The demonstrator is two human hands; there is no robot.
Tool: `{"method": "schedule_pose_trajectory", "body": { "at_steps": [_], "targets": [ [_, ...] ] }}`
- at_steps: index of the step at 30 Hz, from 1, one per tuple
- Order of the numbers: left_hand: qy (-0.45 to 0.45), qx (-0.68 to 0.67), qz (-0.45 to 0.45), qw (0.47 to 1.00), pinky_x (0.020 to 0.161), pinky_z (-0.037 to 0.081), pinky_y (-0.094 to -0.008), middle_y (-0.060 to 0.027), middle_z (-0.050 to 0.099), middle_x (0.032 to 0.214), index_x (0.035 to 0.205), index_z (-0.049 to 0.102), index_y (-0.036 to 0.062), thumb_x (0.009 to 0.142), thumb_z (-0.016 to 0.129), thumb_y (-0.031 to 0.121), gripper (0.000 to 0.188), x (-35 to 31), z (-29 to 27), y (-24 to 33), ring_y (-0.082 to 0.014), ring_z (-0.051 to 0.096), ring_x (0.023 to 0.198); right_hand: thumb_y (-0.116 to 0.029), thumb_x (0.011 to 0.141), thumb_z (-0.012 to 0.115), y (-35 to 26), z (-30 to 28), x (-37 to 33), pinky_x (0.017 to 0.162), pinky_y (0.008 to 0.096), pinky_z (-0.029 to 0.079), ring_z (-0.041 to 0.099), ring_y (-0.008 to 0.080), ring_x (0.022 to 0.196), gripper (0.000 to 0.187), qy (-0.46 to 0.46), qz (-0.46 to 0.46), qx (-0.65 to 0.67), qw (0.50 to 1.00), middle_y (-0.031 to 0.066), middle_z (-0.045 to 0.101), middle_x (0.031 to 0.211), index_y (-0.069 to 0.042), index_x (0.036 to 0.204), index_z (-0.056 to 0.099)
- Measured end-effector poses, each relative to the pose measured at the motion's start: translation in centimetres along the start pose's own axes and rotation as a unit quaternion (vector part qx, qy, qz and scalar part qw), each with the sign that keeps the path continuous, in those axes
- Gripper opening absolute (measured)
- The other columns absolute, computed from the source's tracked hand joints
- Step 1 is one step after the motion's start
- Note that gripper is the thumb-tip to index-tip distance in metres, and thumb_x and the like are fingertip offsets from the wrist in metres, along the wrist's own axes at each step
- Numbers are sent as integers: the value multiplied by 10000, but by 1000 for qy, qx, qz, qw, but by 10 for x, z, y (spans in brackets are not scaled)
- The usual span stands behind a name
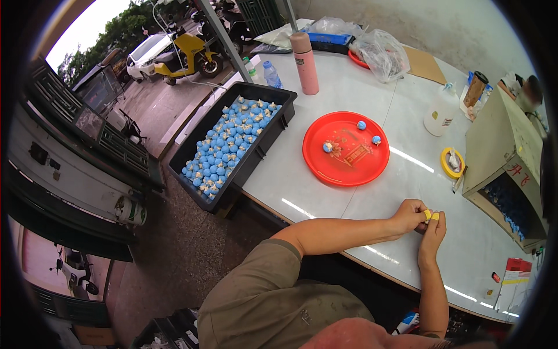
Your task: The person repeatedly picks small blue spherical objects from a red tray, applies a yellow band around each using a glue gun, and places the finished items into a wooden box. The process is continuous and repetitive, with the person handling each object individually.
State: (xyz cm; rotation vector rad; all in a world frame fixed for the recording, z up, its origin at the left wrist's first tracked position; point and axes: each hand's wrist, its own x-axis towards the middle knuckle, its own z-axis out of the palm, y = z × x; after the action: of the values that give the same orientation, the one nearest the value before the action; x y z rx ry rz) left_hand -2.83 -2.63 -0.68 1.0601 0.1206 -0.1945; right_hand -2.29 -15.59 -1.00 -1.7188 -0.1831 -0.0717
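My left hand (409, 216) and my right hand (432, 237) meet over the near right part of the table. Both are closed, fingertips pressed together. Yellow wraps show at the fingertips of each. Something small and dark seems to sit between them, mostly hidden by the fingers. Beyond the hands lies a round red tray (325, 174) with a few small blue balls (361, 125) with pale bits on them. To the left, a black bin (268, 139) holds many similar blue and cream balls (224, 145).
A pink flask (306, 65) and a water bottle (271, 75) stand at the back. At right are a white jug (439, 110), a yellow tape roll (453, 162) and an open-fronted box (504, 157) with blue pieces inside. Clear plastic bags (382, 55) lie along the wall.
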Motion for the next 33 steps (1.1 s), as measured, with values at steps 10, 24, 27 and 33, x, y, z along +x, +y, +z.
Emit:
{"method": "schedule_pose_trajectory", "body": {
  "at_steps": [10, 24, 27, 33],
  "targets": [
    [-1, 0, -9, 1000, 638, 555, -247, -41, 615, 805, 919, 609, 11, 963, 663, 183, 185, 1, -3, -3, -99, 614, 685, -140, 1040, 422, -1, 3, 0, 609, 262, 351, 369, 75, 701, 248, 10, -8, -11, 1000, -9, 413, 735, -47, 811, 406],
    [35, 39, 93, 994, 833, 569, -293, -118, 678, 1019, 1093, 598, -36, 961, 676, 191, 274, 10, -8, 7, -179, 689, 898, -113, 990, 533, 1, -9, 7, 617, 231, 411, 489, 66, 712, 117, 76, 5, 72, 995, -5, 554, 796, -17, 1029, 586],
    [37, 78, 125, 988, 853, 569, -302, -111, 676, 1025, 1104, 595, -39, 966, 670, 180, 269, 9, -2, 8, -180, 687, 923, -108, 980, 566, -11, -9, 5, 566, 209, 401, 494, 44, 673, 147, -18, 70, 141, 987, -1, 574, 809, -19, 1096, 564],
    [-33, 50, 65, 996, 874, 580, -317, -113, 681, 1060, 1139, 598, -37, 973, 652, 148, 255, 10, -12, 17, -180, 685, 956, -121, 975, 590, -16, -20, 10, 534, 199, 401, 508, 48, 640, 189, -66, 79, 183, 978, 5, 596, 819, -8, 1118, 546]
  ]
}}
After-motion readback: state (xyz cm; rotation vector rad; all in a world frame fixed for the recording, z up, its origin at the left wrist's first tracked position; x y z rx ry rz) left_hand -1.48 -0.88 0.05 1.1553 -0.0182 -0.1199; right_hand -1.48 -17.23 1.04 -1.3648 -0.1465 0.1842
